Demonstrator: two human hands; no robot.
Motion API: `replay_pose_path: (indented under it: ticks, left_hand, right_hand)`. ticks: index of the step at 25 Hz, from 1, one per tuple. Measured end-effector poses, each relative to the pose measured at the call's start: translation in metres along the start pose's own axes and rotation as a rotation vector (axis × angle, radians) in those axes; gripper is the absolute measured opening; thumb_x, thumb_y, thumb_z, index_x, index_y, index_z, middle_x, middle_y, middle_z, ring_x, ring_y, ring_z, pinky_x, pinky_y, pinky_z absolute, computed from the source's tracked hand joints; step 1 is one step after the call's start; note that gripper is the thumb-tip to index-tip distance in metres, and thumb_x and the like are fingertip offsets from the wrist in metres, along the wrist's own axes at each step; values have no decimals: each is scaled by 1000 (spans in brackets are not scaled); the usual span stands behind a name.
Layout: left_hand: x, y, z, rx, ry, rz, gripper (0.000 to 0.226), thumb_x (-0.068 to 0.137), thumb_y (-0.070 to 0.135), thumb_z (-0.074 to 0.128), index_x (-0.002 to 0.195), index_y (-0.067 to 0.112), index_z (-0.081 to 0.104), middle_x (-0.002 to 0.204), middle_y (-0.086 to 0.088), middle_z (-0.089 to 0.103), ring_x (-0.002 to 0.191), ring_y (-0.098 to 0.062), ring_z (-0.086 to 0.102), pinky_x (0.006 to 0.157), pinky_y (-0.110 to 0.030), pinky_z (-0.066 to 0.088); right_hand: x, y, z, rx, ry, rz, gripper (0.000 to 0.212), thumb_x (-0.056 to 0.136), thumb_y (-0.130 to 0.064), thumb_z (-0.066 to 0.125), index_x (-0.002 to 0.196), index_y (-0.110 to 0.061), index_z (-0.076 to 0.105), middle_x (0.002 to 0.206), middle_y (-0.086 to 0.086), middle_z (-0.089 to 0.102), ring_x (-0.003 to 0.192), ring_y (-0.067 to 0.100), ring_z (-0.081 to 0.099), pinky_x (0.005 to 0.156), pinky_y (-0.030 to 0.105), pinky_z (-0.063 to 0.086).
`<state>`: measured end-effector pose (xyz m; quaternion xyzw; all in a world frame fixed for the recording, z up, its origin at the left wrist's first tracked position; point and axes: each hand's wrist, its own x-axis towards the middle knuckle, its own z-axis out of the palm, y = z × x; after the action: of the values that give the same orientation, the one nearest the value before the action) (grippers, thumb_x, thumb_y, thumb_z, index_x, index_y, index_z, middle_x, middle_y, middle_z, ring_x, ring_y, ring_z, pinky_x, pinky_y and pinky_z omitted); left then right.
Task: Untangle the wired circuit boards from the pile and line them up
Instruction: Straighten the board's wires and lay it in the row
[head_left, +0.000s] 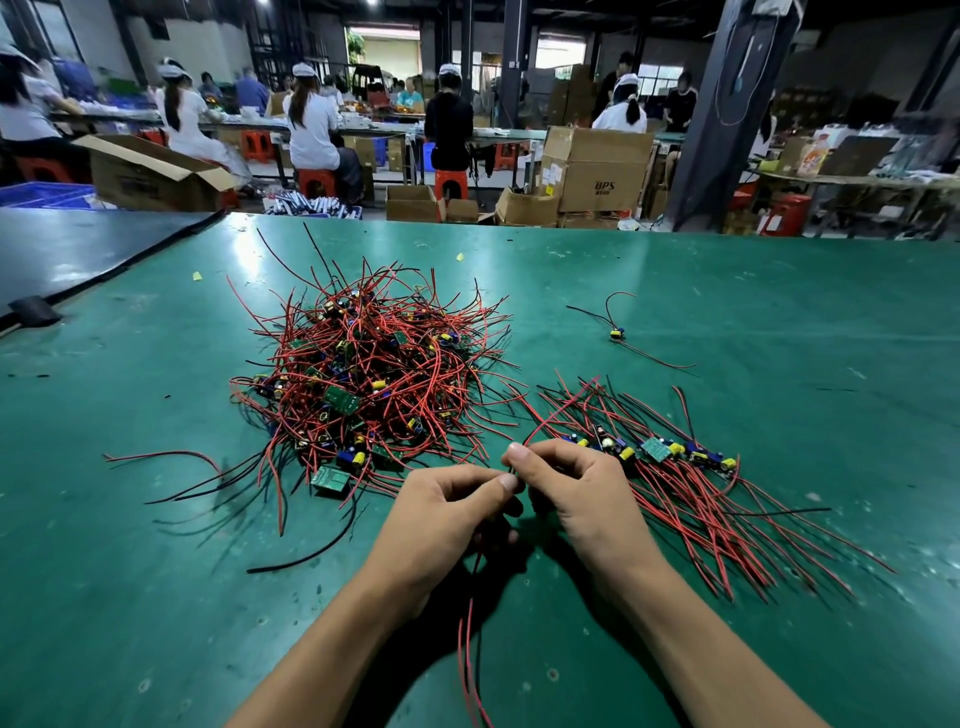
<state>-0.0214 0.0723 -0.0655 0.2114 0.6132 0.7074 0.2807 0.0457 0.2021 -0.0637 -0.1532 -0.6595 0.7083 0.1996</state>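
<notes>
A tangled pile of small green circuit boards with red and black wires (363, 374) lies on the green table (727, 291), left of centre. To its right, several boards (660, 451) lie side by side in a row, their wires fanned toward me. My left hand (447, 512) and my right hand (571, 486) meet just in front of the pile, both with fingers curled, pinching one wired piece between them. Its red wires (467, 639) hang down toward me between my forearms, and another red wire arcs up from my right fingertips. The held board itself is hidden by my fingers.
A single wired board (617, 333) lies alone at the far right of the pile. A dark mat (78, 249) overlaps the table's far left corner. Beyond the table's far edge stand cardboard boxes (597, 171), red stools and people seated at other benches.
</notes>
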Motion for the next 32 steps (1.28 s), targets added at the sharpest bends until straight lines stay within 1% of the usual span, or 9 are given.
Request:
replay_pose_path:
  ticks: [4, 8, 12, 15, 20, 24, 27, 30, 32]
  left_hand:
    - [2, 0, 0, -29, -17, -35, 16, 90, 13, 65, 80, 6, 76, 73, -11, 68, 57, -20, 56, 52, -24, 47]
    - [0, 2, -3, 50, -59, -26, 13, 87, 12, 70, 80, 3, 75, 69, -9, 68, 58, -17, 52, 52, -22, 42]
    - [-1, 0, 0, 95, 2, -12, 14, 88, 13, 69, 81, 3, 75, 67, -9, 66, 61, -20, 53, 56, -26, 41]
    - [0, 0, -1, 88, 34, -11, 16, 90, 14, 66, 80, 7, 76, 64, -7, 66, 56, -16, 54, 51, -23, 42]
    - [2, 0, 0, 151, 24, -3, 16, 88, 11, 67, 75, 7, 76, 59, -9, 61, 51, -19, 48, 48, -23, 37]
    - [5, 2, -1, 170, 16, -20, 16, 88, 9, 67, 75, 4, 75, 59, -9, 61, 47, -17, 48, 45, -21, 37]
    - [4, 2, -1, 207, -11, -33, 15, 88, 9, 67, 76, 4, 74, 59, -7, 61, 46, -16, 49, 44, -21, 38]
    - [4, 2, 0, 245, -41, -36, 15, 88, 10, 67, 76, 7, 75, 60, -5, 61, 48, -17, 50, 47, -24, 39]
    - [4, 3, -1, 255, -40, -31, 14, 88, 10, 67, 78, 5, 75, 60, -5, 62, 49, -18, 51, 46, -22, 39]
  right_hand:
    - [0, 2, 4, 123, 21, 44, 31, 68, -44, 80, 70, -14, 73, 60, 4, 56, 52, 10, 46, 49, 24, 45]
    - [1, 1, 4, 87, -16, 84, 32, 74, -46, 74, 61, -17, 67, 53, 1, 51, 47, 10, 41, 44, 19, 35]
    - [1, 2, 3, -106, 5, -38, 31, 92, -34, 70, 68, -15, 70, 56, -2, 59, 53, 12, 47, 53, 24, 40]
    - [-1, -1, -1, -161, -27, -58, 13, 88, -26, 77, 84, -14, 77, 70, -3, 72, 64, 8, 61, 64, 23, 49]
    - [4, -4, -7, -310, 40, -74, 9, 86, -20, 78, 82, -12, 78, 72, -2, 73, 66, 7, 62, 69, 25, 50]
    - [7, 0, -9, -395, 136, -66, 10, 85, -26, 78, 86, -16, 79, 69, -8, 69, 58, 7, 60, 61, 25, 47]
    - [13, 2, -14, -290, 213, -36, 5, 89, -19, 74, 91, -17, 78, 60, -9, 64, 44, 11, 56, 46, 25, 42]
    - [19, 2, -21, -239, 299, -75, 10, 94, -15, 68, 91, -16, 77, 66, -7, 67, 43, 12, 53, 43, 22, 40]
    - [19, 3, -20, -188, 259, -99, 14, 97, -16, 63, 93, -16, 76, 73, -6, 70, 43, 12, 52, 45, 20, 41]
